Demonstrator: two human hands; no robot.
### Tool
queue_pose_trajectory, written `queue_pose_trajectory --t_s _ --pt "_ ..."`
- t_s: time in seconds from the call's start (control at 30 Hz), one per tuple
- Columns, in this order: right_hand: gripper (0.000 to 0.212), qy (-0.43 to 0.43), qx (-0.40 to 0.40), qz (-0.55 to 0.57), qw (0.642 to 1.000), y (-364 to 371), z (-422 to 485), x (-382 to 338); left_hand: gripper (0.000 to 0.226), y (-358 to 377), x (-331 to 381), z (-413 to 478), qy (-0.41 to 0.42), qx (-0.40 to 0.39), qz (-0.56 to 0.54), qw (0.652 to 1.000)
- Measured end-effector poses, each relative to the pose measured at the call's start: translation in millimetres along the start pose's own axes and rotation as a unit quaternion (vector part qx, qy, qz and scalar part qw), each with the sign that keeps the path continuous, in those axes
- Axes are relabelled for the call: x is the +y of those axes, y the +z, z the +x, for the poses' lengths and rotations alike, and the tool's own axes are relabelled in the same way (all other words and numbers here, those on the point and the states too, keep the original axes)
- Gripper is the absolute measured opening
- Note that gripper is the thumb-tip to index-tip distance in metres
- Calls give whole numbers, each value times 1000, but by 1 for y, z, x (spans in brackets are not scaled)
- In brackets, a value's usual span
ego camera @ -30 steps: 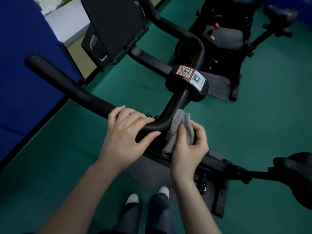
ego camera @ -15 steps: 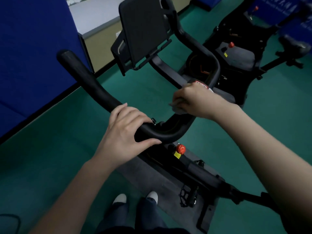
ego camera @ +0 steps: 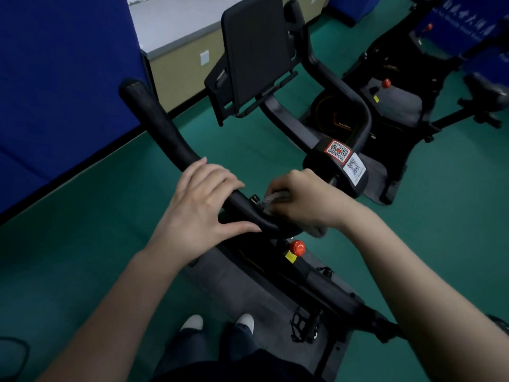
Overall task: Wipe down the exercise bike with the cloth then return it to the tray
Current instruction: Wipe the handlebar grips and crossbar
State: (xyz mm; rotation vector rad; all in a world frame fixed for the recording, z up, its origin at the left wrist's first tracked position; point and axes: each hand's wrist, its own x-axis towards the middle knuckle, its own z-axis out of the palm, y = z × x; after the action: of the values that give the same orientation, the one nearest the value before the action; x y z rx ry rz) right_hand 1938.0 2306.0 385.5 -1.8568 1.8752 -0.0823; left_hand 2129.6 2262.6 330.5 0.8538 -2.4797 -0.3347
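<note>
I'm looking down on a green floor with blue panels along the left and a white-topped desk at the far side. The exercise bike fills the middle, and a second bike stands far right. Its handlebar runs with its long axis from far left down to near centre, where it bends toward the stem. The left hand wraps that bar, fingers over the top and thumb beneath. Just to its right, the right hand has its fingers closed round the grey cloth, pressing it on the bend. So the cloth is already in the right hand and on the bar. I judge the next stroke runs along that axis, and the left hand sits in the way of the leftward stretch. No tray is in view. Two QR stickers sit on the stem block, one red-bordered and one white. Orange lettering on the flywheel housing looks like "HANMA", though I'm not sure. The white writing on the far-right banner is too blurred to read. A red knob sits beside a yellow tag.
</note>
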Motion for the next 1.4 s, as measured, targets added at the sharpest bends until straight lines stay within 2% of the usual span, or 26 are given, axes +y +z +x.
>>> queue_pose_trajectory --t_s 0.1,0.23,0.3,0.47,0.57,0.63,0.73,0.93,1.0,1.13,1.23,1.4 --pt "3 49 53 94 993 10 -2 -7 66 0 -4 1 8 1 -13 1000" --pt "14 97 158 175 967 26 1 -23 64 3 -5 1 10 12 -17 1000" --pt "14 96 170 171 966 29 -2 -27 63 3 -7 0 17 11 -17 1000" --pt "6 95 137 107 980 19 -26 -20 62 2 -8 -1 26 0 -16 1000" --pt "3 112 189 135 966 20 -47 -19 63 -2 -10 -4 35 -15 -6 999" --pt "8 138 253 171 942 27 -63 -20 64 -5 -10 -4 45 -36 11 998" --pt "19 185 354 247 883 45 -89 -23 65 -9 -9 -4 63 -54 20 996" --pt "11 301 469 427 712 109 -141 -36 56 -8 9 -4 137 -67 -53 987" --pt "12 326 486 456 671 128 -154 -41 53 -7 17 -9 165 -82 -83 979" --pt "14 352 492 475 640 155 -176 -49 45 -1 36 -30 204 -113 -98 968" --pt "15 362 500 482 621 168 -192 -47 46 10 53 -48 217 -177 -90 956" --pt "15 386 517 454 614 185 -235 -29 49 41 86 -74 214 -280 -40 935"
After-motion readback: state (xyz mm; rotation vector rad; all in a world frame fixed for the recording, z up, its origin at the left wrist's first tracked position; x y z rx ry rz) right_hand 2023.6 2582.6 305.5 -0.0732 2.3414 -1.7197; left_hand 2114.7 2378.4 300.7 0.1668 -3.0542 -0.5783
